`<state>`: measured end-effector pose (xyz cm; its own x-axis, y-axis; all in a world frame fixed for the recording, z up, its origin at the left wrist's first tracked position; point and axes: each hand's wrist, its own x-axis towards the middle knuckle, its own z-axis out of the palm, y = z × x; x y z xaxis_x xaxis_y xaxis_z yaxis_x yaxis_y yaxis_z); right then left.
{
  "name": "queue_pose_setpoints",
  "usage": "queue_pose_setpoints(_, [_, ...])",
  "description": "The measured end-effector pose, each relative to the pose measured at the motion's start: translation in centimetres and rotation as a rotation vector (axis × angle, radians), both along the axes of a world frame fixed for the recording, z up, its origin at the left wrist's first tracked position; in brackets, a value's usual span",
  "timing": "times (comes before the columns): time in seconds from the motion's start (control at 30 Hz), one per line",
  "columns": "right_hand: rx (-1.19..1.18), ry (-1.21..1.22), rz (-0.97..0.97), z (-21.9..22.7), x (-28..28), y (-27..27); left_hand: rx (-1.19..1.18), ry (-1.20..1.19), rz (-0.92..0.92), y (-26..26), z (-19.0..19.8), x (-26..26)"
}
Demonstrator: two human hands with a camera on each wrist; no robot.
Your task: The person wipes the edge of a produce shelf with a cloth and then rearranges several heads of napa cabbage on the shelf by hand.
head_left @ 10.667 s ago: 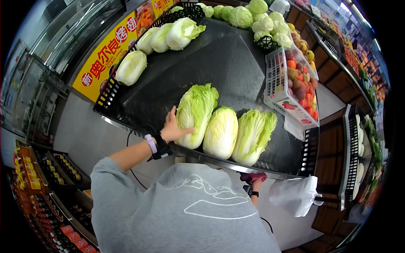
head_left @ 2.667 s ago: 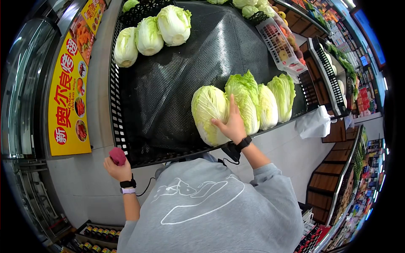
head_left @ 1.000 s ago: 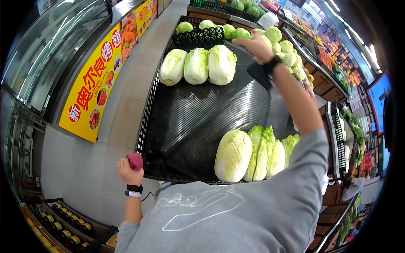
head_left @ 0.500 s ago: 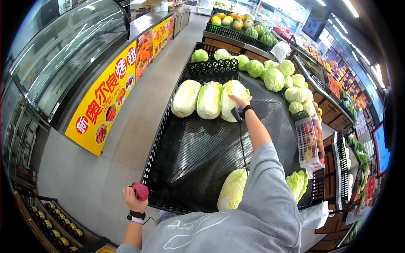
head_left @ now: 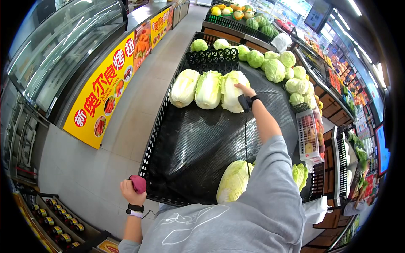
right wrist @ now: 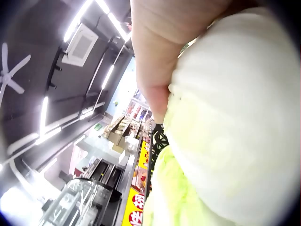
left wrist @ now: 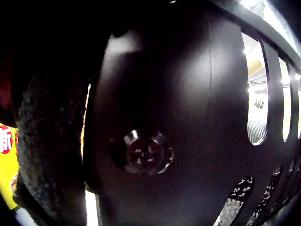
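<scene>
The right hand (head_left: 248,92) grips the rightmost of three Chinese cabbages (head_left: 233,93) lying side by side toward the tray's far left. In the right wrist view a finger of the hand (right wrist: 160,56) curves over the edge of the pale cabbage (right wrist: 235,122), with a greener one (right wrist: 171,188) beside it. The left hand (head_left: 131,195) holds a dark red bundle (head_left: 138,184) at the tray's near left corner. The left wrist view shows a dark slotted wall (left wrist: 188,117) close up; no fingers can be made out there.
More Chinese cabbages (head_left: 234,181) lie at the near edge, partly behind the right sleeve. Round cabbages (head_left: 275,71) line the far side. A white basket (head_left: 309,135) of produce stands at the right. A black cable (head_left: 246,139) hangs from the right wrist.
The right hand left the near cabbages, passed over the far round ones and came back to the rear row's right cabbage. Much earlier, the left hand was on a near cabbage; now it holds the bundle.
</scene>
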<state>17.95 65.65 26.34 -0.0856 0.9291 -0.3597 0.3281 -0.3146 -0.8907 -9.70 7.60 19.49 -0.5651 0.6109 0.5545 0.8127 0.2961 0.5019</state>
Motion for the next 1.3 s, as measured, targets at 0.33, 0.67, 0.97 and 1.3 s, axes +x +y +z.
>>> queue_pose_setpoints(0.33, [-0.375,0.658,-0.017,12.0,4.4,-17.9,0.013,0.053,-0.029,0.1,-0.1,-0.2])
queue_pose_setpoints(0.67, [-0.256,0.727,-0.178,8.7,2.9,-31.1,0.013,0.019,-0.053,-0.1,0.0,-0.3])
queue_pose_setpoints(0.97, [0.323,0.299,-0.047,2.9,0.5,-37.8,0.019,0.018,-0.079,-0.1,0.2,-0.4])
queue_pose_setpoints(1.3, [0.593,-0.351,0.080,0.2,-2.2,-43.1,0.005,-0.041,-0.121,-0.2,0.1,-0.6])
